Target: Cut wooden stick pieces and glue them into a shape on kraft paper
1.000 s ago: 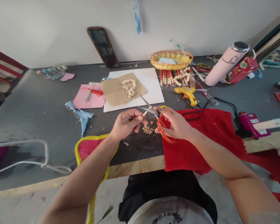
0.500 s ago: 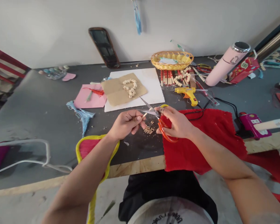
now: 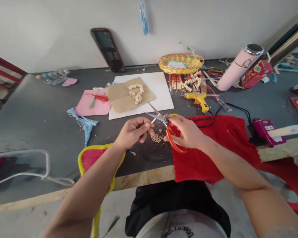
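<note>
Pinched between thumb and fingers of my left hand [image 3: 134, 133] is a thin pale wooden stick [image 3: 153, 121], its free end pointing up and right. My right hand [image 3: 188, 133] grips red-handled scissors [image 3: 173, 140], fingers around the handles. Their parted blades point up and left, and meet the stick near its free end. Below, between my hands, a small pile of cut wooden pieces [image 3: 157, 138] lies on the dark tabletop. Beyond the blades, brown paper [image 3: 118, 99] on a white board [image 3: 164, 96] carries a curved shape of glued pale pieces [image 3: 138, 98].
A yellow glue gun [image 3: 198, 99], a wicker basket [image 3: 181, 68], red-ended sticks [image 3: 175, 82] and a pink flask [image 3: 239, 67] stand or lie behind. Red cloth [image 3: 218, 145] covers the front right, near a purple power strip [image 3: 269, 132]. A blue tassel [image 3: 86, 125] lies left.
The scissor blades have come closer together around the stick. Both hands keep nearly the same place, and the whole view has shifted slightly.
</note>
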Demonstrator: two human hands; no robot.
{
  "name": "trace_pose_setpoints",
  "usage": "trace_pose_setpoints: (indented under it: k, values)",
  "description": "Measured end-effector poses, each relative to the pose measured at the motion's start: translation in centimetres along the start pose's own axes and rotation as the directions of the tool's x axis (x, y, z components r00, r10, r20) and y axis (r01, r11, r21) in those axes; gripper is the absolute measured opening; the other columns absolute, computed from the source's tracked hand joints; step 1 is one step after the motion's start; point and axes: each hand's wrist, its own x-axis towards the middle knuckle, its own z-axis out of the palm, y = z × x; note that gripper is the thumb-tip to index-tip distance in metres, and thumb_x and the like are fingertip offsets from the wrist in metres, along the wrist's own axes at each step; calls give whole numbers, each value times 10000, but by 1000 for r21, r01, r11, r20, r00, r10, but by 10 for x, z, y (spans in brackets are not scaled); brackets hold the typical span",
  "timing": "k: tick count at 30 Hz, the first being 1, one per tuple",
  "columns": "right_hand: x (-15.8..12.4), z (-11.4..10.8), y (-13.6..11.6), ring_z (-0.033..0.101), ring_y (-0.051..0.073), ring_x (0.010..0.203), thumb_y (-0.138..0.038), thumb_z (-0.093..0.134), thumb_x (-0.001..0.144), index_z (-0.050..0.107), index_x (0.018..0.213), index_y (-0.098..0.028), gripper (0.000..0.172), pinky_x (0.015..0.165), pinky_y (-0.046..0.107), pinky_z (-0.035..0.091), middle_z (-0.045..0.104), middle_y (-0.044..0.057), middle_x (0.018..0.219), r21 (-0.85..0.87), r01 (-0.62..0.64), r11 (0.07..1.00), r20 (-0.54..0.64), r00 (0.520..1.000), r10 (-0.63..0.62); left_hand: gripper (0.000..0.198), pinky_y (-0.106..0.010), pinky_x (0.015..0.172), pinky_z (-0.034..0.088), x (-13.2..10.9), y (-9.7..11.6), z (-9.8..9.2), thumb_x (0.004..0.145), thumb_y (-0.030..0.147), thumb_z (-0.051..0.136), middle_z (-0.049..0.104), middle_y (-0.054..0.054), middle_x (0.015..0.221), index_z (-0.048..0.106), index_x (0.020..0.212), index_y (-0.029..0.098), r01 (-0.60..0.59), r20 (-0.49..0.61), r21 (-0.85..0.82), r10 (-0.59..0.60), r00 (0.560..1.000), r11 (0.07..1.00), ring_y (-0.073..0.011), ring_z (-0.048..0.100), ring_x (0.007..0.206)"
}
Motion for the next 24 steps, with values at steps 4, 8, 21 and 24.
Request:
trace_pose_setpoints:
  k: [4, 8, 21, 24]
  values:
    - [0, 3, 1, 647, 299, 1074, -568, 656, 820, 511, 1280, -198, 608, 880, 461, 554, 636, 139, 1183, 16, -43, 999, -51, 998, 44, 255, -191, 438, 423, 0, -2, 7, 766, 348, 752, 741, -67, 754, 648, 845, 130, -100, -174, 153, 126, 977, 983, -77, 547, 452]
    - [0, 3, 5, 572, 307, 1214, -533, 696, 801, 506, 1296, -229, 612, 969, 476, 524, 599, 133, 1261, 26, 16, 1000, -60, 998, -15, 187, -195, 420, 406, -2, -2, 6, 806, 308, 689, 739, -62, 717, 645, 812, 127, -100, -174, 218, 139, 975, 971, -69, 511, 407]
    - [1, 1, 5, 614, 305, 1156, -525, 698, 802, 495, 1310, -232, 621, 949, 465, 540, 592, 136, 1254, 67, 95, 993, -7, 996, -94, 300, -169, 327, 306, -2, 0, -4, 790, 409, 735, 724, -67, 641, 645, 779, 123, -51, 22, -13, 52, 998, 999, -51, 451, 331]
    - [0, -1, 2, 621, 316, 1149, -537, 682, 814, 510, 1289, -212, 601, 940, 481, 543, 600, 149, 1254, 32, 72, 997, 10, 997, -73, 300, -166, 326, 304, -3, 0, -4, 791, 407, 739, 718, -61, 633, 645, 783, 123, -44, 20, -27, 44, 999, 999, -48, 449, 331]
